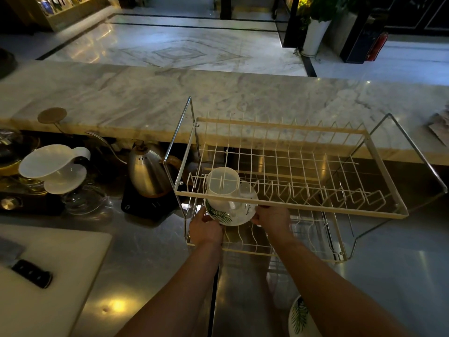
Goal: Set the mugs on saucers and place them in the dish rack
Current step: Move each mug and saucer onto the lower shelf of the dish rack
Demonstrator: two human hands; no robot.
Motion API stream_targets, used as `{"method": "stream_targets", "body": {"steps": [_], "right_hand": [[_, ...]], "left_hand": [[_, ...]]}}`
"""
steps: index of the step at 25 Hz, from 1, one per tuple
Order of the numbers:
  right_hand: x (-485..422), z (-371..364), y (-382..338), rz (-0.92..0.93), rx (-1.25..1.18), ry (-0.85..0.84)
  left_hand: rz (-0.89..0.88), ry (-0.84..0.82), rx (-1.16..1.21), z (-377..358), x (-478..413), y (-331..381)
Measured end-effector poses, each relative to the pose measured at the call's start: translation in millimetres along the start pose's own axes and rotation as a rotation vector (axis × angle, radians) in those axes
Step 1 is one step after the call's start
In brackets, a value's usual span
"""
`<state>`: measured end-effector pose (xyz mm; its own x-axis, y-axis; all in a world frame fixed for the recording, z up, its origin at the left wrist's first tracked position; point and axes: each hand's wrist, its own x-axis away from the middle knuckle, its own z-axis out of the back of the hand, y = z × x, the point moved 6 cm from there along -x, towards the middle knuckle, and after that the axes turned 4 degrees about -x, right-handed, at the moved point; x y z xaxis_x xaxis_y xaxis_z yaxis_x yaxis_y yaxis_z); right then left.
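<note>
Both our hands, left (205,228) and right (273,218), grip a leaf-patterned saucer (227,216) carrying a mug (223,188), sliding it into the dish rack's (291,207) lower tier just ahead; next, lower gently and release.

- A two-tier cream wire dish rack (301,210) stands on the steel counter (150,254), before a marble ledge (121,98).
- A white mug (222,188) sits on a leaf-printed saucer (230,215) in the rack's lower tier, at its left end.
- The left hand (205,229) and right hand (273,218) flank the saucer.
- A steel gooseneck kettle (147,171) stands left of the rack.
- A white cutting board (48,276) lies near left.
</note>
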<state>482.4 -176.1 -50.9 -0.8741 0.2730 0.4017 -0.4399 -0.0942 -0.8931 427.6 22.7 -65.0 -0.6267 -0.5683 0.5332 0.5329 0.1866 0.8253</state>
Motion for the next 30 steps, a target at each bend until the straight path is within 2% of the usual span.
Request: {"method": "stream_targets", "body": {"steps": [10,17,20,23,27,30], "right_hand": [[-2,-7,-2,-0.058,-0.139,-0.036],[3,-5,-2,-0.108,-0.219,-0.104],[11,1,-7,-0.056,-0.068,-0.183],[26,27,-12,0.045,0.212,-0.192],[58,78,-16,0.153,0.462,-0.196],[84,120,-16,0.251,0.623,-0.167]], "left_hand": [[0.059,0.04,0.124,-3,0,-5],[0.046,0.033,0.039,0,4,1],[0.036,0.025,-0.001,5,16,6],[-0.025,-0.018,-0.014,17,39,0],[-0.125,-0.228,-0.146,25,86,-20],[-0.206,-0.423,-0.397,18,114,-44]]}}
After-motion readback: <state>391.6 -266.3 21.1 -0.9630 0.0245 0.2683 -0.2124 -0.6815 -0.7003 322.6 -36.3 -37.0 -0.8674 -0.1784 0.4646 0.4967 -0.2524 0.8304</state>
